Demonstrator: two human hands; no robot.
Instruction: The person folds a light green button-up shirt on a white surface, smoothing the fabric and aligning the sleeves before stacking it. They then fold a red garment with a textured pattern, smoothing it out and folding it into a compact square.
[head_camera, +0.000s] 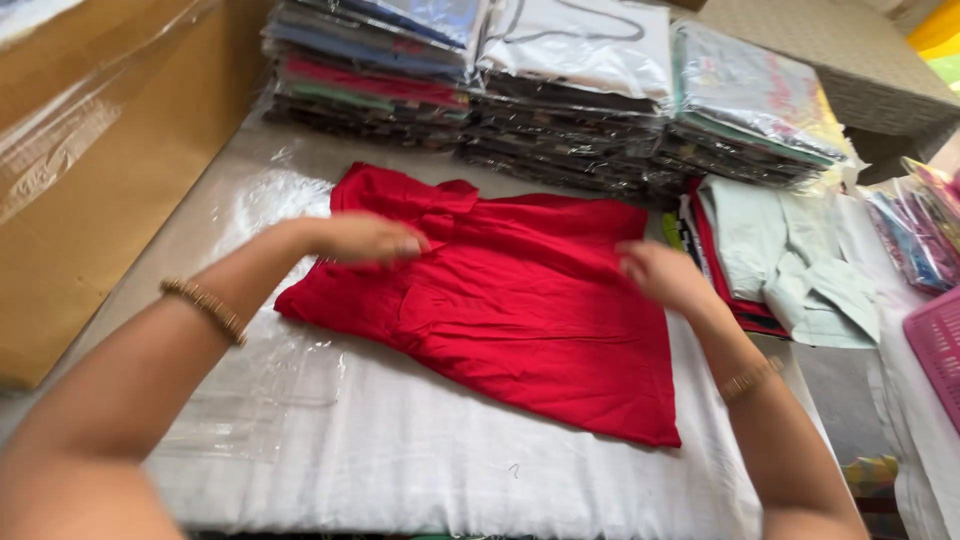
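Nearest to the camera, two bare forearms reach forward over a table covered with a white cloth (420, 460), and each wrist wears a beaded bracelet. On the left part of this cloth lies a clear plastic bag (255, 400), flat and empty-looking, just beside the left forearm. A little further, in the middle of the table, a red garment (530, 320) is spread on the cloth, partly folded, with its collar end toward the left. The left hand (365, 240) lies palm down on the upper left part of the red garment, near the collar, with the fingers loosely together and pressing on the fabric; it grips nothing that I can see. The right hand (665, 275) touches the right edge of the same garment; it is blurred, so I cannot tell if the fingers pinch the cloth or only rest on it. To the right of the garment there is a small pile of folded clothes with a pale green shirt (800, 260) on top, and a pink basket (935, 345) at the edge. Far behind stand stacks of packed clothes in plastic bags (560, 90), and at the left a brown cardboard box (100, 180).
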